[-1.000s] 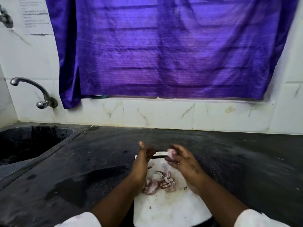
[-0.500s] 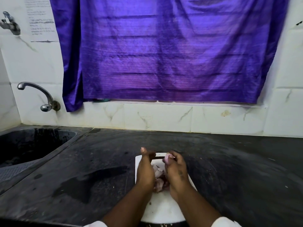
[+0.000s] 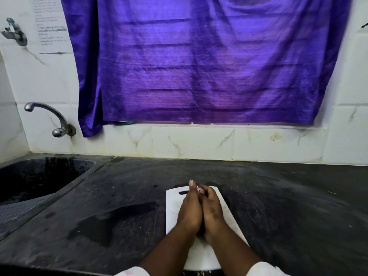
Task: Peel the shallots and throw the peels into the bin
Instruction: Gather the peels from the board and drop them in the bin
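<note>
My left hand (image 3: pixel 189 210) and my right hand (image 3: pixel 212 208) are pressed side by side, palms together, over the white cutting board (image 3: pixel 172 208) on the dark counter. A pale pink bit of shallot (image 3: pixel 200 189) shows at the curled fingertips of my right hand. The fingers of my left hand lie fairly straight, one fingertip pointing up. The pile of peels is out of sight, hidden between or under my hands. No bin is in view.
A black sink (image 3: pixel 39 178) with a metal tap (image 3: pixel 57 124) lies at the left. The dark counter (image 3: pixel 288 206) has a wet patch (image 3: pixel 111 222) left of the board. A purple curtain (image 3: pixel 199 60) hangs on the tiled wall behind.
My hands have come together over the board from either side of the peel pile. The peels that lay open on the board are now covered. The camera has tilted up a little.
</note>
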